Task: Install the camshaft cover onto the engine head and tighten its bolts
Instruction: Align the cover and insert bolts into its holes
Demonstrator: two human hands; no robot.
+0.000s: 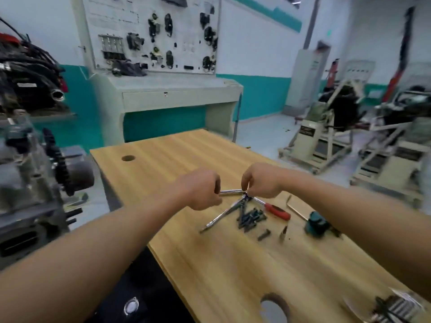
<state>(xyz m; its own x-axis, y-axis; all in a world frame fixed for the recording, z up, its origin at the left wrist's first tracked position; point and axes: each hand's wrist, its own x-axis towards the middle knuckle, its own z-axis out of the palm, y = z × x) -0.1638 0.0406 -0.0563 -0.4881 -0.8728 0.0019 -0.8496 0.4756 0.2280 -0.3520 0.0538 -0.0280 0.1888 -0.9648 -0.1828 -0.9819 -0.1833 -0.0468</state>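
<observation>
Pale wood worktop [210, 264] fills the view. The engine [28, 183] stands blurred at your left, off the worktop; the camshaft cover cannot be made out. Your left hand [200, 190] grips a chrome bar [231, 191], and your right hand [261, 180] pinches its far end. Dark bolts [250, 217] lie piled nearby, so tightening looks not yet begun.

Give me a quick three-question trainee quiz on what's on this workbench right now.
1. True or false: the left hand and right hand both hold the chrome bar.
2. The dark bolts lie: A) on the wooden table, B) on the floor, C) in a tray.
3. Fill in: the screwdriver has a ____ handle.
Key: 1 true; 2 A; 3 red.
</observation>
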